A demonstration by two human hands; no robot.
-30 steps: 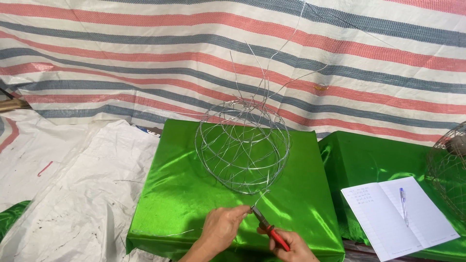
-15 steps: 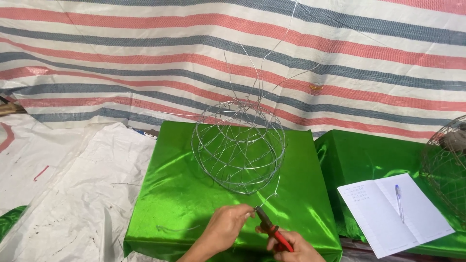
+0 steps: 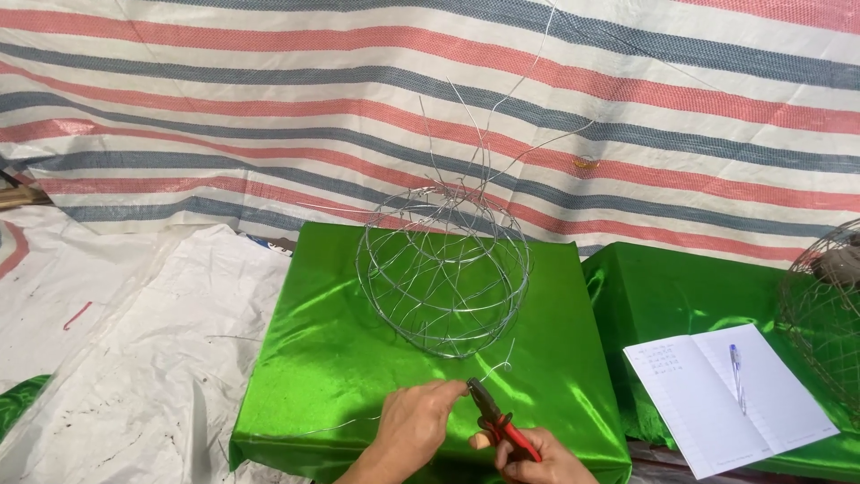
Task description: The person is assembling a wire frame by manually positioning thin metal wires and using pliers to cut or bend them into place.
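— Green satin over the desk: what's different from a moment ago?

— My view has shifted, and the round wire-mesh cage now sits a bit further from my hands, still mid-desk toward the far edge.

— Your hands?

— Both stay at the near edge. My left hand pinches a thin loose silver wire; my right hand is closed on the red-handled pliers, whose tip meets that wire.

— Meaning?

— I judge I'm working the wire end.

Glossy green satin cloth (creased), thin bare-metal wire frame
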